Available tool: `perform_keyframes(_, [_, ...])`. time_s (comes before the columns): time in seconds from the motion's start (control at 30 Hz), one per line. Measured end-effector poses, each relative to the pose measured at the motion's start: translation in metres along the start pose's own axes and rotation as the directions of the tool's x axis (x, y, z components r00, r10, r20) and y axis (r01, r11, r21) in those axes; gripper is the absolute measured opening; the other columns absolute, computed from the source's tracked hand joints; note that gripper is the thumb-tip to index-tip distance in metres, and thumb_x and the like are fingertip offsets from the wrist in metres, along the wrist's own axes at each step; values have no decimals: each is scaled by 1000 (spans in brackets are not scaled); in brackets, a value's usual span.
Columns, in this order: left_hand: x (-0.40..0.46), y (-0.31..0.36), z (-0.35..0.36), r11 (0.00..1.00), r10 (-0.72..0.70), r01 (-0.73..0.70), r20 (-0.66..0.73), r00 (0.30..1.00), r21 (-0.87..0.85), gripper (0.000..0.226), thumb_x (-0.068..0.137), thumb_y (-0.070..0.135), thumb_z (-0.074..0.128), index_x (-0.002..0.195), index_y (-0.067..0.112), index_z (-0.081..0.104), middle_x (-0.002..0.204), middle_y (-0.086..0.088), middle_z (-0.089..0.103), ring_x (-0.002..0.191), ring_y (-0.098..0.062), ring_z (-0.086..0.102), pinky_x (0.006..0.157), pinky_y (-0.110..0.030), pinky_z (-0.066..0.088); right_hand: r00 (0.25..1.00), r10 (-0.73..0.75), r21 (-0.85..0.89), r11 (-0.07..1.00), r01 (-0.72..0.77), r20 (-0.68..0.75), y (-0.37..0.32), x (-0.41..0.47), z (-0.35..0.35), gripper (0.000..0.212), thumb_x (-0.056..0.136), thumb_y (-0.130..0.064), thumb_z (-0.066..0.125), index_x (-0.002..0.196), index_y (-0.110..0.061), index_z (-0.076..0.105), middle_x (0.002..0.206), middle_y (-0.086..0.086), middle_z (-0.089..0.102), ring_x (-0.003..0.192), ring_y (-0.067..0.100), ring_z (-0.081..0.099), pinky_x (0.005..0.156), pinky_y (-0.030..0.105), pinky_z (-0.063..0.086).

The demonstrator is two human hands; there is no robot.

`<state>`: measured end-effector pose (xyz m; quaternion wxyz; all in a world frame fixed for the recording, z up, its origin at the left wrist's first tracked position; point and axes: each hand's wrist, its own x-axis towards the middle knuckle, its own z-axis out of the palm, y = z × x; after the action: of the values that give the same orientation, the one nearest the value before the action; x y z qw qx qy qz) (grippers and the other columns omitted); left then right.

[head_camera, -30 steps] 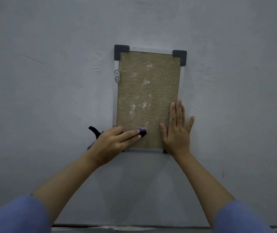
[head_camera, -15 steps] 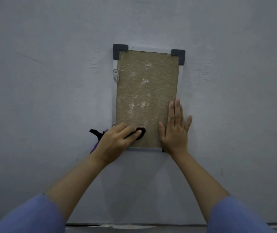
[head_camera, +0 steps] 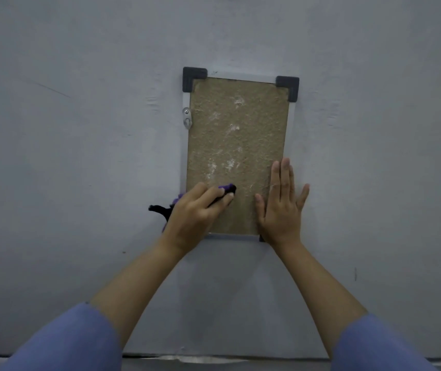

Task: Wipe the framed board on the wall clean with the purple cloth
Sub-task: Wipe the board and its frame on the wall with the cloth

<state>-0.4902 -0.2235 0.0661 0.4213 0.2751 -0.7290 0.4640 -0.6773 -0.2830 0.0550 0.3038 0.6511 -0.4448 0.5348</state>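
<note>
Wall: grey, scuffed; the framed board hangs on it, upright.
Board: brown face with pale smears, dark caps on its top corners.
My right hand: flat, fingers straight, pressed on the board's lower right.
My left hand: fingers curled, gripping the purple cloth against the board's lower left.

Framed boards: one
Purple cloths: one
Hands: two, left and right
Black corner caps: three visible
Metal hangers: one
</note>
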Motion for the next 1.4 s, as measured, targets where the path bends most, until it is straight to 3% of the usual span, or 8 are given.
perform_keyframes(0.23, [-30, -5, -9, 979, 205, -202, 159, 966, -35, 26, 96, 3, 43, 104, 2, 68, 96, -12, 67, 73, -23, 51, 67, -34, 48, 1000, -13, -16, 1000, 13, -12, 1, 0, 0, 64, 94, -40, 31, 146, -6, 18, 154, 12, 16, 143, 21, 15, 111, 55, 1])
perform_keyframes(0.4, [1, -12, -15, 1000, -20, 20, 5, 1000, 18, 23, 86, -2, 60, 106, 4, 69, 97, -10, 68, 76, -26, 55, 65, -33, 48, 1000, -9, 9, 1000, 9, 14, 1, -1, -2, 66, 94, -41, 32, 147, -7, 15, 156, 11, 12, 144, 20, 9, 110, 57, 0])
perform_keyframes(0.63, [-8, -3, -6, 988, 143, -133, 145, 979, -80, 24, 89, 0, 53, 108, 5, 68, 104, -9, 67, 79, -22, 53, 70, -31, 47, 998, -16, 16, 1000, 15, 68, 2, 0, -10, 70, 91, -45, 33, 148, -9, 11, 156, 8, 9, 144, 18, 8, 109, 59, 1])
perform_keyframes(0.83, [-5, -13, -15, 972, 233, -232, 210, 950, -29, 27, 91, -2, 47, 107, 4, 67, 100, -9, 67, 73, -25, 55, 64, -37, 50, 937, -178, -58, 977, 204, 300, 29, 2, -41, 101, 76, -75, 36, 150, -19, -4, 158, -1, -11, 145, 18, -10, 108, 62, -4])
perform_keyframes(0.93, [1, -9, -17, 991, 131, -129, 150, 980, -20, 28, 93, 2, 44, 108, 5, 67, 101, -9, 67, 78, -23, 51, 67, -32, 49, 876, -194, -91, 962, 259, 442, 37, 8, -51, 120, 62, -85, 40, 148, -22, -14, 156, -3, -22, 143, 19, -18, 105, 66, -3])
perform_keyframes(1.07, [14, -1, -11, 998, -60, 61, 78, 995, -15, 24, 88, 5, 57, 110, 9, 68, 104, -4, 67, 78, -23, 54, 63, -29, 48, 844, -158, -64, 973, 221, 513, 29, 10, -50, 131, 58, -80, 57, 145, -25, -24, 152, -6, -32, 140, 17, -26, 103, 67, -6])
perform_keyframes(1.27, [-5, 2, -17, 986, 127, -142, 162, 979, 87, 28, 82, -2, 57, 104, 8, 71, 103, -5, 69, 75, -18, 46, 65, -24, 30, 838, -131, -54, 981, 187, 530, 26, 10, -53, 133, 58, -77, 62, 143, -27, -27, 150, -7, -35, 139, 16, -29, 103, 67, -7])
perform_keyframes(1.4, [-8, -12, -29, 981, 135, -156, 174, 975, 116, 36, 94, 3, 37, 102, 7, 71, 99, -6, 70, 70, -21, 52, 63, -23, 32, 829, -126, -45, 983, 179, 544, 25, 11, -55, 133, 58, -77, 61, 142, -27, -29, 149, -8, -36, 138, 16, -31, 103, 68, -6])
